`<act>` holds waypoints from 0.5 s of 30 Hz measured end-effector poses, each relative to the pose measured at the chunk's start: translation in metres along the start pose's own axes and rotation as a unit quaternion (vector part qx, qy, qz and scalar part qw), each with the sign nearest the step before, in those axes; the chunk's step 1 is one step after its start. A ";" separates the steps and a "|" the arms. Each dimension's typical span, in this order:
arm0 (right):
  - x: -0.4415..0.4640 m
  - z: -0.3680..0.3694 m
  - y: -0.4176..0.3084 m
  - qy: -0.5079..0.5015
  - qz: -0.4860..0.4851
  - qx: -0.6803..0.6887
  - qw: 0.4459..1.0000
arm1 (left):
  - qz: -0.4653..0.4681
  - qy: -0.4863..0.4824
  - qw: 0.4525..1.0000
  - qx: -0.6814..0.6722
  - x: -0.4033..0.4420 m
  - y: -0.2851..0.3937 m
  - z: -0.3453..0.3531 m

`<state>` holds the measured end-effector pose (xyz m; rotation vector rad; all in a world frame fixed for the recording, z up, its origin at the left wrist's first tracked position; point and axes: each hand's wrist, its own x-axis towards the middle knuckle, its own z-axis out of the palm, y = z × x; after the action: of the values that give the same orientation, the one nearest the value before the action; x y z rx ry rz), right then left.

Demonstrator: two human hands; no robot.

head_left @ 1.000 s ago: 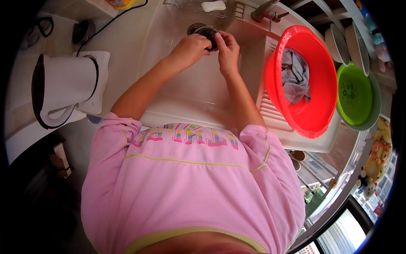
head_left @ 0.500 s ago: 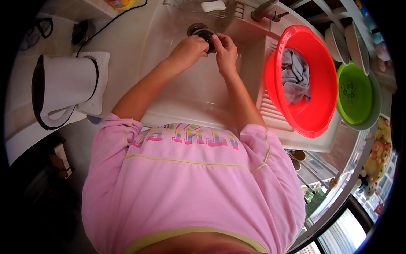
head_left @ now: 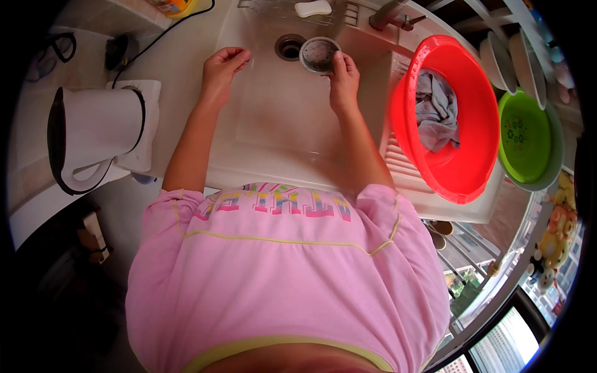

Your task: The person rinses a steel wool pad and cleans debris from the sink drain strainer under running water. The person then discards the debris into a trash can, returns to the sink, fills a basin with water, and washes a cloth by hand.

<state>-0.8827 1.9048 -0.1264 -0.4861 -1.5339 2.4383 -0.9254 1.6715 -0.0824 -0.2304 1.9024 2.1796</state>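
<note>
My right hand [head_left: 343, 76] pinches the rim of a round metal sink strainer [head_left: 319, 55], whose dished inside faces up with small dark specks in it. Just left of the strainer is the round drain opening [head_left: 290, 47] of the white sink [head_left: 280, 124]. My left hand [head_left: 224, 69] is over the sink's left side, apart from the strainer, its thumb and fingertips pressed together. Whatever those fingertips may hold is too small to make out.
A red basin [head_left: 463, 149] with a grey cloth [head_left: 435, 115] rests on the ribbed drainboard at right. White soap [head_left: 313, 8] lies on a wire rack, near the faucet [head_left: 388, 13]. At left is a white kettle [head_left: 99, 124]; green basin [head_left: 524, 133] far right.
My left hand has let go of the strainer and moved left. The strainer, held by my right hand, has tilted so its inside shows, and the drain is fully uncovered.
</note>
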 end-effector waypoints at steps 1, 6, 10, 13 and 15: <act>0.000 0.000 0.002 0.002 0.008 0.009 1.000 | -0.008 -0.007 1.000 -0.008 0.000 -0.003 -0.001; 0.000 0.003 0.007 0.008 0.007 -0.002 1.000 | -0.059 -0.077 0.995 -0.009 -0.002 -0.015 0.021; -0.005 0.011 0.006 0.016 -0.020 -0.013 1.000 | -0.066 -0.115 0.991 0.011 -0.003 -0.027 0.046; -0.013 0.017 0.002 0.015 -0.047 -0.025 0.998 | -0.029 -0.113 0.992 0.051 -0.001 -0.035 0.060; -0.017 0.020 0.007 0.010 -0.078 -0.028 0.996 | 0.014 -0.095 0.992 0.085 0.001 -0.039 0.066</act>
<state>-0.8750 1.8797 -0.1219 -0.3833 -1.5741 2.2713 -0.9129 1.7415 -0.1105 0.0349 1.9783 1.9621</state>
